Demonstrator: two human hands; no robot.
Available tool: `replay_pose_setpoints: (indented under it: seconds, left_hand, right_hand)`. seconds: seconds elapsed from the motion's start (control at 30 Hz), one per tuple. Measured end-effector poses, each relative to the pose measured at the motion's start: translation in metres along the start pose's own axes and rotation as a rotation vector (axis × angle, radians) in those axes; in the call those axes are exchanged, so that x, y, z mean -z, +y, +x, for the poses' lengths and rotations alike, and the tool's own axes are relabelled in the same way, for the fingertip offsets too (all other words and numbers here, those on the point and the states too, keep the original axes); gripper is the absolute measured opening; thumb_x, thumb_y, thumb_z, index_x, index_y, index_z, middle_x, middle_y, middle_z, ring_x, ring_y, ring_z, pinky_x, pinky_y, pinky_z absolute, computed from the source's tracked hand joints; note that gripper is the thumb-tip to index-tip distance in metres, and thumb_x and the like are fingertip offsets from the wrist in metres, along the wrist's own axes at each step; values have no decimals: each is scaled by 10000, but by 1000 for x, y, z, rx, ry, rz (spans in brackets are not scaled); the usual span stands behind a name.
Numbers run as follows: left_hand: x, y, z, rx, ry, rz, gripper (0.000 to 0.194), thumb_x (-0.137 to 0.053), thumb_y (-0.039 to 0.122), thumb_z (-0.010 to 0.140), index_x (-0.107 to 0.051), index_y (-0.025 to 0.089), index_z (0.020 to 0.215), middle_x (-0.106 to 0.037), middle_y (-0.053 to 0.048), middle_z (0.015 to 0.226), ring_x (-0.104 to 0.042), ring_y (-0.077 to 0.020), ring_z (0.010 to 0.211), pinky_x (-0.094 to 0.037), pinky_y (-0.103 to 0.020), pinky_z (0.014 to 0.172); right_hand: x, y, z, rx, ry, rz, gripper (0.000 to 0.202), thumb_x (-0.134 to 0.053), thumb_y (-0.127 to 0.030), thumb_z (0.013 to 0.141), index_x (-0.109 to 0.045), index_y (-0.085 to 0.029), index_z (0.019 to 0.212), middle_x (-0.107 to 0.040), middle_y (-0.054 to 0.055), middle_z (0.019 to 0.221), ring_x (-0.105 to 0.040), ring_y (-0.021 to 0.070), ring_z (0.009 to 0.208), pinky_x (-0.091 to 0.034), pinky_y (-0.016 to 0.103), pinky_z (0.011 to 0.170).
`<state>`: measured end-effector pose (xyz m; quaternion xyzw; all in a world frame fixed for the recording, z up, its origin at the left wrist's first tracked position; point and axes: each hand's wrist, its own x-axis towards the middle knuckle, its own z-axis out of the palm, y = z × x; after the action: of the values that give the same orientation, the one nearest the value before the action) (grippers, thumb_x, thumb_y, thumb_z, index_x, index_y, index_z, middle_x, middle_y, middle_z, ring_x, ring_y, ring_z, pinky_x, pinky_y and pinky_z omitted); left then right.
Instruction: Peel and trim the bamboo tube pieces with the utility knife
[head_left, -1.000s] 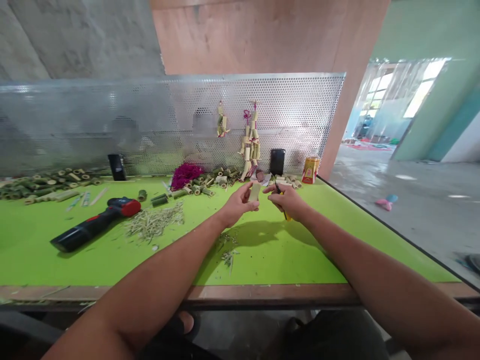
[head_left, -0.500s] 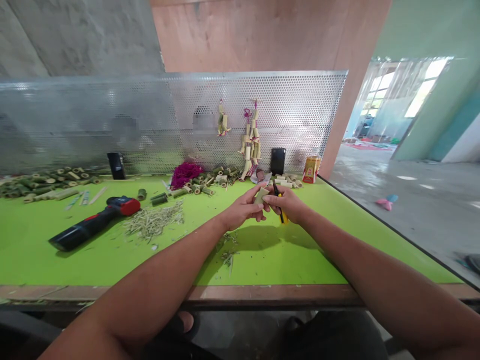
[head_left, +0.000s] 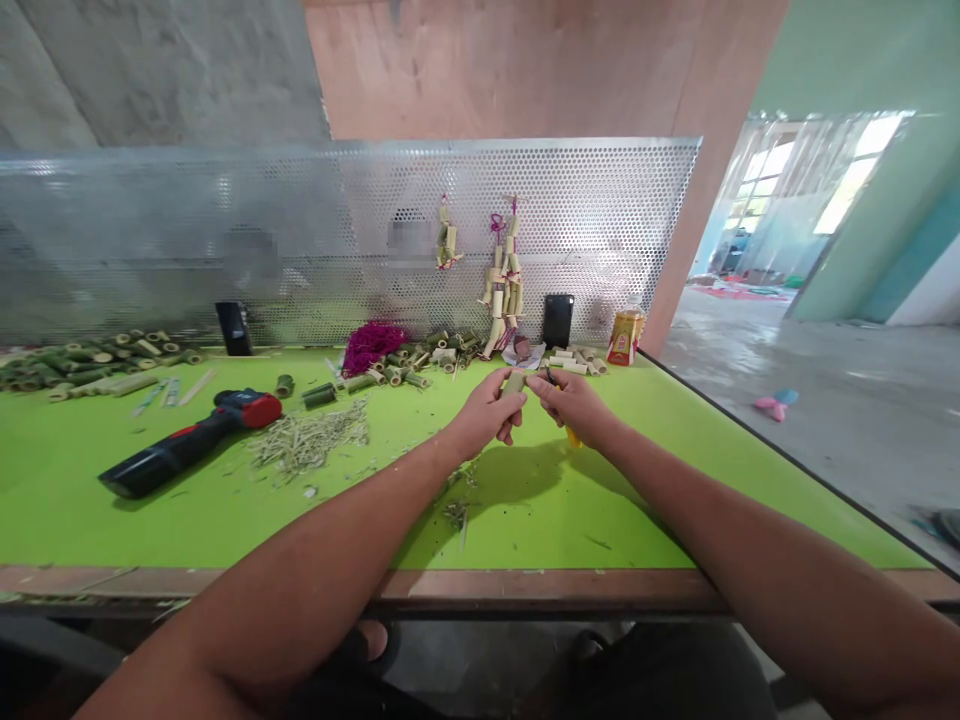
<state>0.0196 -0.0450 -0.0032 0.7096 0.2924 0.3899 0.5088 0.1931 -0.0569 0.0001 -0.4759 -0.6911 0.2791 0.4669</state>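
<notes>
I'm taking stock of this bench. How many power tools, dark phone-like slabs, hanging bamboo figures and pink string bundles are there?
Power tool: 1
Dark slabs: 2
Hanging bamboo figures: 2
Pink string bundle: 1
Total: 6

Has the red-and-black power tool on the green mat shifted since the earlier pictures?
No. The power tool lies at the same spot and angle beside the pile of shavings; only the camera nudges slightly.

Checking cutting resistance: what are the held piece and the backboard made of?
The piece in the left hand looks like peeled bamboo: pale, matte, tubular, like the green tubes behind. The backboard seems perforated sheet metal: shiny grey, evenly holed.
</notes>
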Motion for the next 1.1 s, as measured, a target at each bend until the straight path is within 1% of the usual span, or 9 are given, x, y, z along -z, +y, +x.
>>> replay_pose_setpoints:
  seconds: [0.07, 0.17, 0.33, 0.53, 0.63, 0.77, 0.87, 1.0, 1.1]
  left_hand:
    - [1, -2, 2, 31, 102, 83, 445, -499, 374, 834, -449, 193, 1237, -486, 61, 570, -383, -54, 395, -401, -181, 409]
    - [1, -3, 5, 36, 209, 247, 372, -490, 351, 820, -523, 199, 1158, -474, 49, 572, -416, -74, 460, -360, -168, 414]
    - [-1, -4, 7, 12, 233, 489, 273, -478, 344, 808, -608, 171, 974, -517, 22, 610, -436, -96, 538, -323, -203, 475]
    - [-1, -6, 10, -35, 217, 679, 222, -473, 359, 807, -579, 165, 817, -556, 4, 676, -451, -117, 603, -278, -237, 523]
    - [-2, -5, 11, -24, 201, 755, 215, -462, 365, 816, -534, 171, 757, -535, 4, 660, -437, -121, 600, -257, -249, 530]
    - [-3, -2, 14, -20, 210, 794, 214, -452, 370, 821, -504, 177, 744, -528, -4, 672, -431, -127, 604, -247, -259, 537]
    - [-1, 0, 18, -45, 200, 767, 219, -452, 369, 822, -485, 179, 719, -515, -6, 662, -428, -131, 600, -246, -264, 538]
    - [1, 8, 18, -72, 197, 740, 201, -485, 344, 802, -489, 176, 692, -492, -8, 629, -404, -131, 575, -241, -269, 528]
    - [-2, 19, 4, -49, 107, 655, 212, -488, 343, 811, -533, 162, 711, -505, -17, 639, -397, -121, 555, -263, -258, 507]
  right_hand:
    - [-1, 3, 2, 37, 38, -237, 246, -553, -415, 797, -620, -180, 826, -551, -6, 616, -451, 115, 544, -345, 237, 518]
    - [-3, 5, 2, 63, -15, -596, 135, -538, -268, 748, -627, -177, 793, -606, 26, 683, -480, 130, 588, -325, 240, 540]
    - [-10, 1, 0, 76, -41, -856, 182, -486, -235, 741, -630, -182, 838, -644, 57, 745, -515, 152, 626, -288, 251, 532]
    - [-8, 2, 3, -38, -62, -981, 210, -464, -256, 777, -636, -202, 885, -663, 69, 801, -557, 176, 659, -290, 262, 527]
    - [-4, 4, 8, -106, -80, -1009, 225, -453, -270, 803, -647, -200, 894, -667, 78, 822, -576, 178, 674, -323, 257, 552]
    - [3, 2, 11, -118, -83, -1046, 265, -443, -269, 821, -659, -198, 958, -678, 98, 884, -607, 207, 760, -385, 272, 631]
    - [3, 0, 12, -78, -41, -1078, 287, -445, -278, 826, -660, -199, 998, -680, 111, 922, -614, 227, 817, -407, 294, 688]
    - [3, 6, 18, -24, 24, -1037, 256, -484, -297, 812, -677, -198, 949, -682, 120, 886, -612, 228, 791, -409, 298, 684]
    - [26, 20, 27, -126, 135, -907, 222, -533, -282, 774, -692, -188, 896, -683, 117, 855, -599, 201, 746, -406, 275, 654]
